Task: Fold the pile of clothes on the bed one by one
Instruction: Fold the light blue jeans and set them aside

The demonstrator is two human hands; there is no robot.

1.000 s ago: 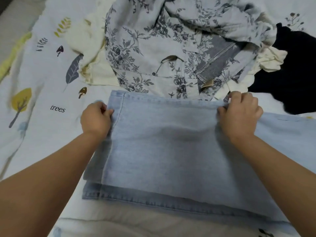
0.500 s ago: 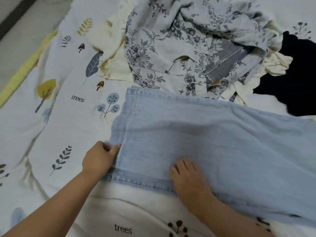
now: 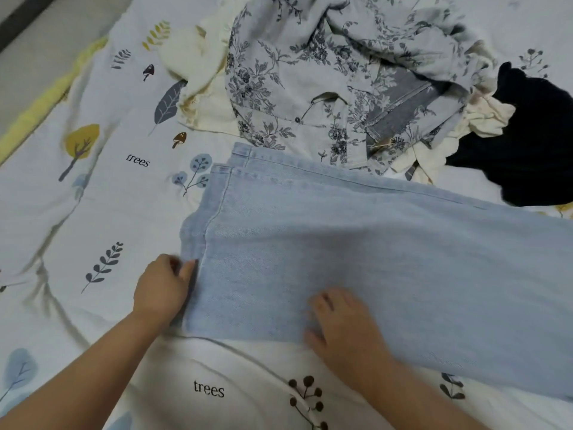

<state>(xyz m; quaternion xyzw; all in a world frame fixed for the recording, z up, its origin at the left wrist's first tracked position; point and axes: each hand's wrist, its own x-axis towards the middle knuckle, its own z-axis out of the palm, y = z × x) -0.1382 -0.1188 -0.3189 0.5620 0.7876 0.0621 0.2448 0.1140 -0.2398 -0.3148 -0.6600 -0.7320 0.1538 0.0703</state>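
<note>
Light blue jeans lie flat across the bed, legs stacked, hems at the left, the rest running off to the right. My left hand pinches the near corner of the hem, fingers closed on the denim edge. My right hand rests flat, fingers spread, on the near edge of the jeans. Behind them lies the pile: a grey floral shirt, a cream garment at its left, a cream ruffled piece and a dark navy garment at the right.
The bed sheet is white with printed leaves, trees and the word "trees". A yellow bed edge runs diagonally at the far left, with floor beyond it.
Both hands came down from the far edge of the jeans to the near edge. The left now pinches the hem corner and the right lies flat on the denim.
</note>
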